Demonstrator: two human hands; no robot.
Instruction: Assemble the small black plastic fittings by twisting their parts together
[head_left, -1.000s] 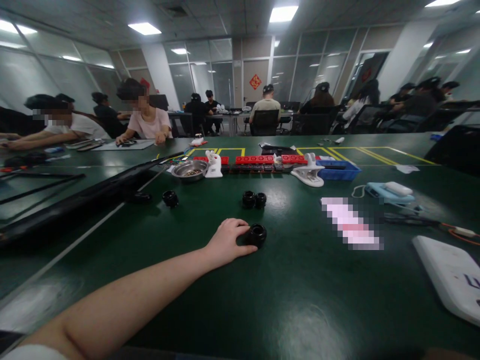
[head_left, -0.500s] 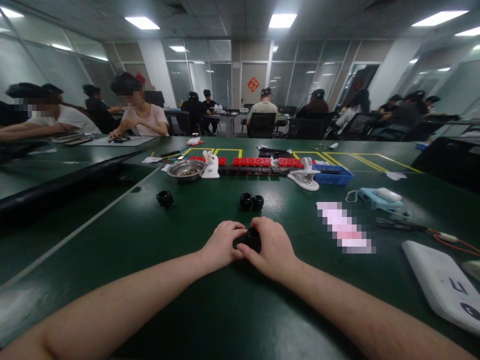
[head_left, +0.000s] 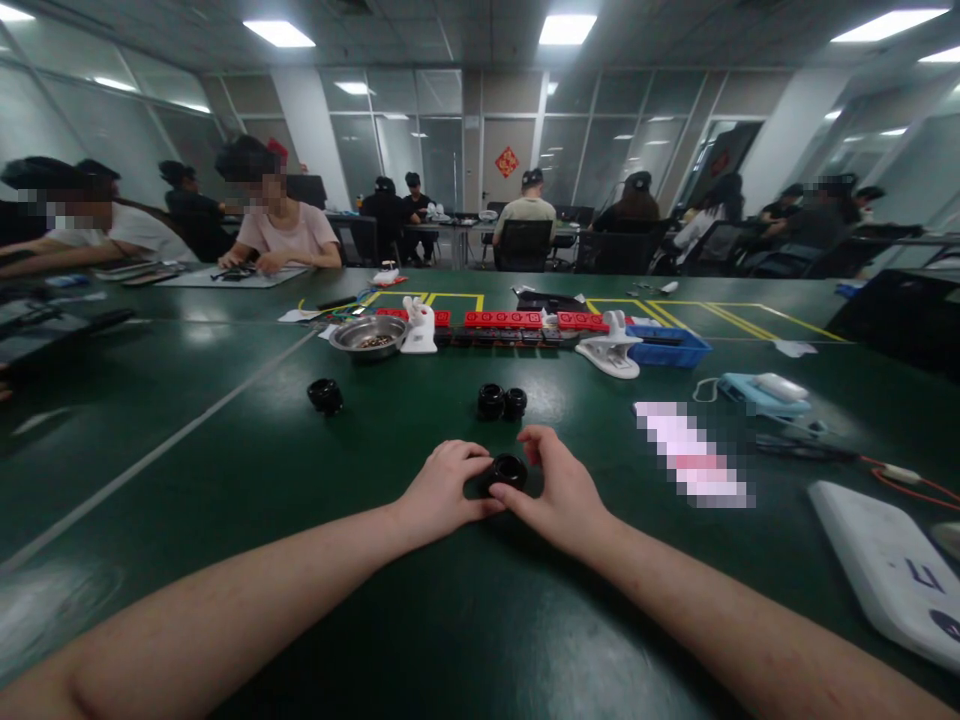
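A glossy black, lens-like cylinder (head_left: 508, 470) with a round opening on top stands on the green table in front of me. My left hand (head_left: 448, 485) grips its left side between thumb and fingers. On the right, my right hand (head_left: 559, 492) has its fingers spread, the index finger raised off the cylinder and the thumb at the near rim. Beyond my hands are two similar black cylinders side by side, a larger one (head_left: 491, 401) and a smaller one (head_left: 515, 403). Another black cylinder (head_left: 325, 396) is farther left.
Toward the back are a metal bowl (head_left: 369, 338) of small parts, two white clamps (head_left: 419, 327), red strips (head_left: 502, 319) and a blue tray (head_left: 670, 347). A light blue object (head_left: 772, 393) and a white power bank (head_left: 889, 565) lie on the right. Several people sit at tables beyond.
My right hand has loosened and its fingers have lifted off the cylinder, baring the round opening. The left hand stays in place. At far left, a long black object has moved away.
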